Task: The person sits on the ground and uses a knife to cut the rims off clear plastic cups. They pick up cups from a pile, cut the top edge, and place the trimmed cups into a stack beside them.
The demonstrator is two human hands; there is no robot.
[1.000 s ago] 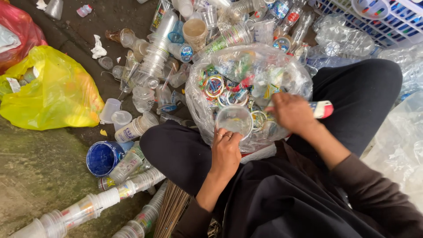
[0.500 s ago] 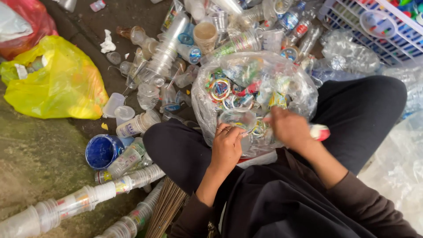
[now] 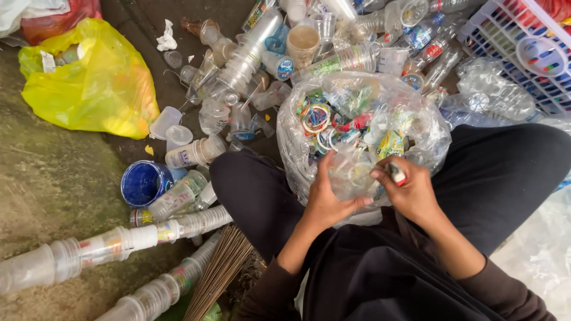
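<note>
I sit on the ground in dark trousers with a clear plastic bag (image 3: 428, 128) of coloured cup lids and rings between my knees. My left hand (image 3: 326, 196) grips a clear plastic cup (image 3: 351, 175) at the bag's near edge. My right hand (image 3: 410, 190) holds a small white and red tool (image 3: 395, 173), a cutter by its look, its tip at the cup's rim. Both hands are close together, just above my lap.
A heap of clear cups and bottles (image 3: 309, 53) lies beyond the bag. Long stacks of nested cups (image 3: 113, 244) lie at the left, next to a blue tub (image 3: 143, 181) and a broom's bristles (image 3: 223, 267). A yellow bag (image 3: 89, 83) sits far left; a white crate (image 3: 523, 47) top right.
My right hand has come in from the right with the cutter and now meets the cup that my left hand holds. The view has shifted down slightly.
</note>
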